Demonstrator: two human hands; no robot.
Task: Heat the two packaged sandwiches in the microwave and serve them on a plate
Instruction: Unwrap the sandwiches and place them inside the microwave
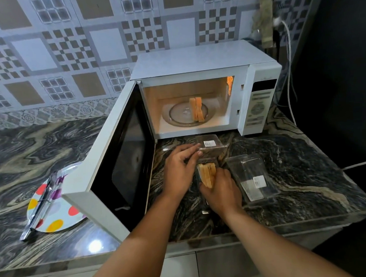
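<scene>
I see the microwave (196, 90) standing at the far side of the marbled worktop (308, 173), its door (119, 163) swung wide open to the left and its inside lit. On the glass turntable (176, 117) inside stands one sandwich (196, 108), upright on its edge and out of its wrapping.

Just in front of the microwave my right hand (221, 189) grips the second sandwich (207, 173), fingers curled round its lower part, the bread rising out of a clear plastic package (210, 145) that lies open on the worktop. My left hand (179, 170) rests on that package, its fingertips at the edge of the labelled lid; whether they pinch it or only press on it I cannot tell.

To the right, just beside my right hand, lies another clear package (253, 179) with a white label, holding nothing.

On the left, partly hidden behind the door, lies a plate (54, 223) with coloured dots, and metal tongs (38, 209) lie across it.
</scene>
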